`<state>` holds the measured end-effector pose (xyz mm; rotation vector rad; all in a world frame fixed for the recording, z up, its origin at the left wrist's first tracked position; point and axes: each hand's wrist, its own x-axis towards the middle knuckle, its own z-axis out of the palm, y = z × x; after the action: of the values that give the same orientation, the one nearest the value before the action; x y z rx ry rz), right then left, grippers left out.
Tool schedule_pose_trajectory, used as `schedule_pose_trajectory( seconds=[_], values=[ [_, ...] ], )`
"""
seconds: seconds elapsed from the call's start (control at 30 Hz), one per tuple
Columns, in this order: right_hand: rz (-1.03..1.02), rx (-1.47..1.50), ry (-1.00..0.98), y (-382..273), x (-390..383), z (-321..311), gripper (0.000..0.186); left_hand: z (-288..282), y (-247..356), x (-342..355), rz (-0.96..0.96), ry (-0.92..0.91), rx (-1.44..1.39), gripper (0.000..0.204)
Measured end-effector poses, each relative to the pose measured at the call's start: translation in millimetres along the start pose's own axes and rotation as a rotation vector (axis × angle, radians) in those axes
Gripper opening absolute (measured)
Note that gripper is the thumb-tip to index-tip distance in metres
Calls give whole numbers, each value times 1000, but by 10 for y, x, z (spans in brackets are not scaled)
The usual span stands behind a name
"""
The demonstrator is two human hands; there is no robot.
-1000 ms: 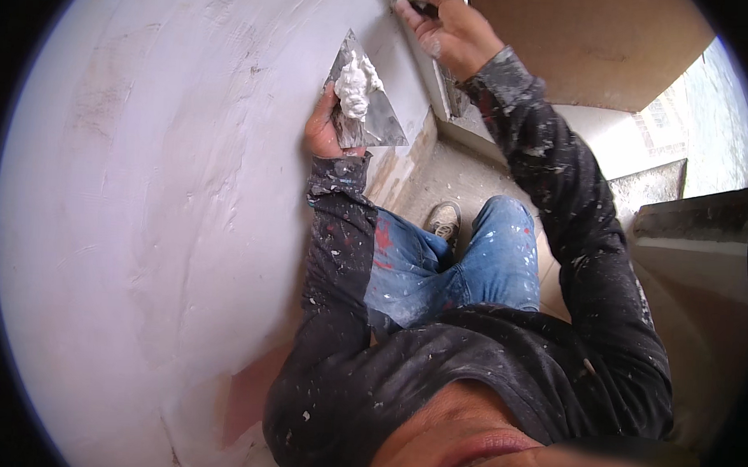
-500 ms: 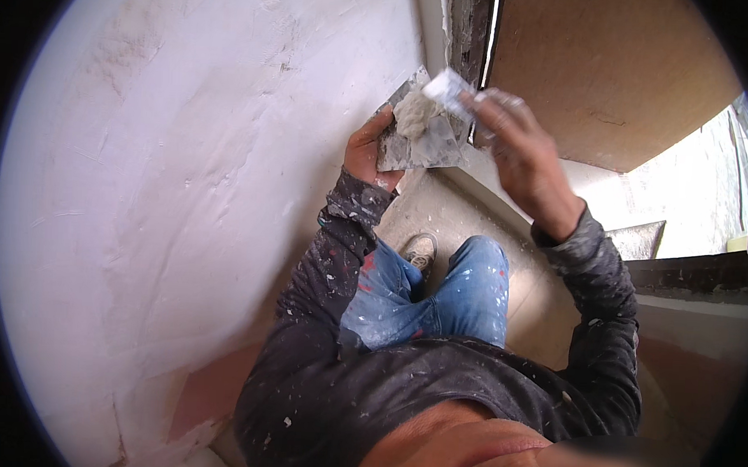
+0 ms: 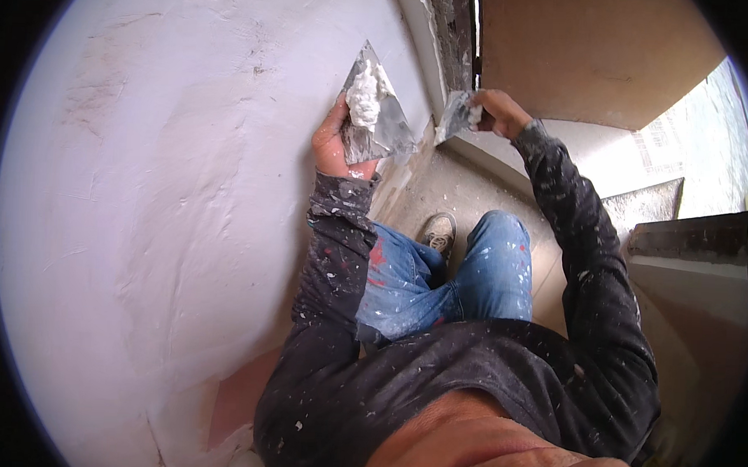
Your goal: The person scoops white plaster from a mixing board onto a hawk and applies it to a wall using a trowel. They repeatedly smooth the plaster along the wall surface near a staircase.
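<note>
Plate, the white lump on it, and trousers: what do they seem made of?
Plate: probably metal, grey with a dull shine where bare. Lump: a soft paste, perhaps plaster or filler, white with rough peaks. Trousers: likely denim, faded matt blue with creases.

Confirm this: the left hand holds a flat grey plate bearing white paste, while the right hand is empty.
The right hand is not empty: the head view shows it gripping a flat blade. The left hand does hold the flat grey plate bearing white paste.
</note>
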<state>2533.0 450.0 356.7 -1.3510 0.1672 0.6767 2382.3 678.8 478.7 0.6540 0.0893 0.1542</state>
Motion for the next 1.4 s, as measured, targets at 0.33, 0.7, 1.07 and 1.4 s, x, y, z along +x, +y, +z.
schedule_pose_trajectory(
  seconds=[0.33, 0.7, 1.07, 1.4],
  values=[
    [-120, -28, -63, -685, -14, 272, 15, -63, 17, 22, 3, -81, -91, 37],
    [-367, -44, -351, -1848, -701, 346, 16, -18, 8, 25, -32, -118, -77, 38],
    [-1601, -1217, 162, -810, -1796, 614, 46, -22, -82, 64, -181, -209, -72, 39],
    [-1463, -1631, 186, -958, -1895, 15, 38, 44, -1, -27, -218, -178, 233, 33]
  ],
)
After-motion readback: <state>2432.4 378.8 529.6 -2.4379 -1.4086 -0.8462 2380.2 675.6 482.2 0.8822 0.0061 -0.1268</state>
